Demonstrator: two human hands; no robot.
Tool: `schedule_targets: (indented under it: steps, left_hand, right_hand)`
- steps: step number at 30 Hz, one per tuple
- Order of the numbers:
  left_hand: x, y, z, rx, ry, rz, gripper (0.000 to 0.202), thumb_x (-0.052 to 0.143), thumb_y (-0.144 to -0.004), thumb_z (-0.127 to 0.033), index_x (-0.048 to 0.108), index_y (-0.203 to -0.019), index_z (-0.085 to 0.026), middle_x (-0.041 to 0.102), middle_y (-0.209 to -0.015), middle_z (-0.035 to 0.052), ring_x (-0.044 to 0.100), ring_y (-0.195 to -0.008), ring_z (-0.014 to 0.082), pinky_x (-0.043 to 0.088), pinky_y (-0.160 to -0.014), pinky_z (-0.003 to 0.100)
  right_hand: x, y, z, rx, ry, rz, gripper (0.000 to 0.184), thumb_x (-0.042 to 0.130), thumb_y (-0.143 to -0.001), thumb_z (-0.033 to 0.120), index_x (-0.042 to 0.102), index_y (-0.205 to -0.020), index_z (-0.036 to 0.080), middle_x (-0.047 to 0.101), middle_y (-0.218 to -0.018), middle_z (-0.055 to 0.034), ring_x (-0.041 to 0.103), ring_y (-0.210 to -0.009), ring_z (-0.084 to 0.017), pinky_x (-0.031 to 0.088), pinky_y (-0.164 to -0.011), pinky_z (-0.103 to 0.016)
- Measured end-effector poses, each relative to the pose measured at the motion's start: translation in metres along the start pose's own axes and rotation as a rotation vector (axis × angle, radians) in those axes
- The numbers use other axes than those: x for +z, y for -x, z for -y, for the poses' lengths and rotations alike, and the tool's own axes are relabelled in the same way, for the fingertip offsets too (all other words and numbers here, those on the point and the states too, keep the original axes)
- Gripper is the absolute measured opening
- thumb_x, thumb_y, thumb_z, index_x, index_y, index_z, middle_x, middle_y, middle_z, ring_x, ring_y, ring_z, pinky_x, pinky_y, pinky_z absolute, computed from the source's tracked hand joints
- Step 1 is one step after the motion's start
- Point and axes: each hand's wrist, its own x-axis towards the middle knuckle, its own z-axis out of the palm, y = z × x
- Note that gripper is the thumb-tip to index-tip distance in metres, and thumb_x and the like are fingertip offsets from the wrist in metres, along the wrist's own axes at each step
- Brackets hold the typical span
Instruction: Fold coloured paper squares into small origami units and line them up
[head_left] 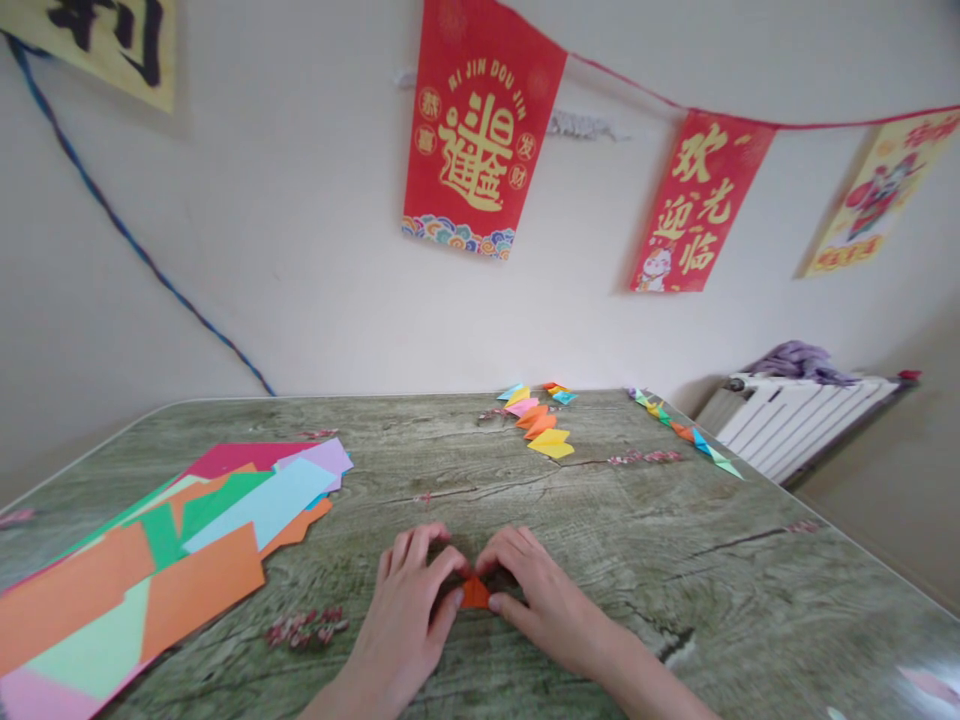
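Note:
A small folded piece of orange paper [475, 593] lies on the table close in front of me, between both hands. My left hand [415, 592] pinches its left side with thumb and forefinger. On the opposite side, my right hand [536, 590] grips the paper the same way, its other fingers curled. The fingers cover the paper's outer edges, so its full shape is hidden. To the left is a spread pile of coloured paper sheets [202, 580] in orange, green, blue, pink and purple.
Folded paper pieces [551, 443] stand in a row at the back of the wood-grain table [420, 460]. Another row of folded papers [682, 432] runs along the right edge. A white radiator [802, 420] is beyond it; red banners [480, 130] hang on the wall.

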Motion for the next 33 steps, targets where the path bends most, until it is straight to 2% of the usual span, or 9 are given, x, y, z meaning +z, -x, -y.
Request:
schedule_targets:
  steps: [4,7,9,12,15,18,24,27,33]
  left_hand:
    - [0.003,0.001,0.001,-0.026,0.024,-0.038,0.016,0.054,-0.083,-0.009,0.06,-0.084,-0.024,0.056,-0.11,0.0044,0.049,-0.107,0.0277,0.043,-0.087,0.044]
    - [0.003,0.003,0.002,-0.017,0.035,-0.045,0.014,0.052,-0.088,-0.013,0.06,-0.081,-0.023,0.058,-0.107,0.0046,0.051,-0.104,0.0265,0.043,-0.086,0.042]
    - [0.001,0.004,0.003,-0.015,0.05,-0.037,0.007,0.055,-0.089,-0.019,0.061,-0.086,-0.023,0.059,-0.105,0.0052,0.052,-0.102,0.0266,0.044,-0.086,0.042]
    - [-0.002,0.005,0.003,-0.052,0.071,0.004,0.009,0.063,-0.083,-0.022,0.062,-0.092,-0.021,0.062,-0.1,0.0058,0.053,-0.097,0.0279,0.043,-0.083,0.042]
    - [-0.004,0.004,0.002,-0.093,0.114,0.014,0.003,0.061,-0.082,-0.023,0.063,-0.084,-0.022,0.062,-0.093,0.0056,0.054,-0.091,0.0287,0.042,-0.08,0.043]
    - [-0.002,-0.001,-0.002,-0.138,0.271,-0.008,0.009,0.058,-0.083,-0.029,0.061,-0.078,-0.022,0.063,-0.086,0.0057,0.055,-0.087,0.0291,0.042,-0.079,0.043]
    - [0.001,-0.009,-0.018,-0.151,0.481,0.033,0.019,0.043,-0.094,-0.038,0.055,-0.088,-0.024,0.068,-0.084,0.0013,0.064,-0.079,0.0205,0.05,-0.074,0.031]
    - [-0.001,-0.005,-0.02,-0.16,0.574,0.018,0.019,0.045,-0.094,-0.04,0.055,-0.088,-0.024,0.067,-0.082,0.0,0.065,-0.077,0.0194,0.051,-0.07,0.028]
    - [-0.004,0.01,-0.014,-0.167,0.631,0.014,0.016,0.051,-0.093,-0.04,0.057,-0.096,-0.026,0.072,-0.094,0.002,0.069,-0.085,0.0208,0.054,-0.076,0.028]
  right_hand:
    - [0.009,-0.003,0.002,-0.059,0.093,-0.028,0.019,0.066,-0.078,0.007,0.06,-0.091,0.019,0.061,-0.096,-0.0018,0.053,-0.093,-0.02,0.042,-0.085,-0.031]
    - [0.014,-0.005,0.003,-0.027,0.159,-0.041,0.014,0.066,-0.08,0.008,0.062,-0.088,0.019,0.062,-0.092,-0.0023,0.055,-0.09,-0.019,0.043,-0.082,-0.029]
    - [0.014,-0.005,0.003,0.008,0.154,-0.055,0.013,0.064,-0.082,0.008,0.063,-0.088,0.019,0.063,-0.091,-0.0021,0.057,-0.089,-0.018,0.043,-0.079,-0.027]
    - [0.012,-0.005,0.004,0.069,0.084,-0.084,0.013,0.063,-0.082,0.007,0.065,-0.088,0.019,0.064,-0.089,-0.0009,0.059,-0.085,-0.017,0.044,-0.075,-0.025]
    - [0.011,-0.006,0.004,0.107,0.013,-0.124,0.017,0.063,-0.078,0.005,0.065,-0.089,0.019,0.064,-0.086,0.0001,0.059,-0.081,-0.015,0.043,-0.071,-0.023]
    - [0.012,-0.007,0.004,0.119,-0.052,-0.173,0.02,0.062,-0.075,0.004,0.066,-0.089,0.02,0.064,-0.084,0.0011,0.057,-0.075,-0.014,0.042,-0.068,-0.022]
    - [0.012,-0.006,0.006,0.194,-0.411,-0.232,0.018,0.061,-0.076,0.008,0.067,-0.089,0.019,0.065,-0.074,0.0032,0.059,-0.067,-0.013,0.043,-0.063,-0.021]
    - [0.013,-0.003,0.009,0.205,-0.526,-0.235,0.013,0.064,-0.078,0.013,0.067,-0.089,0.019,0.066,-0.073,0.0031,0.06,-0.067,-0.013,0.044,-0.062,-0.021]
    - [0.018,0.001,0.016,0.126,-0.412,-0.21,0.017,0.062,-0.078,0.012,0.066,-0.091,0.021,0.064,-0.07,0.0048,0.058,-0.064,-0.012,0.042,-0.061,-0.02]
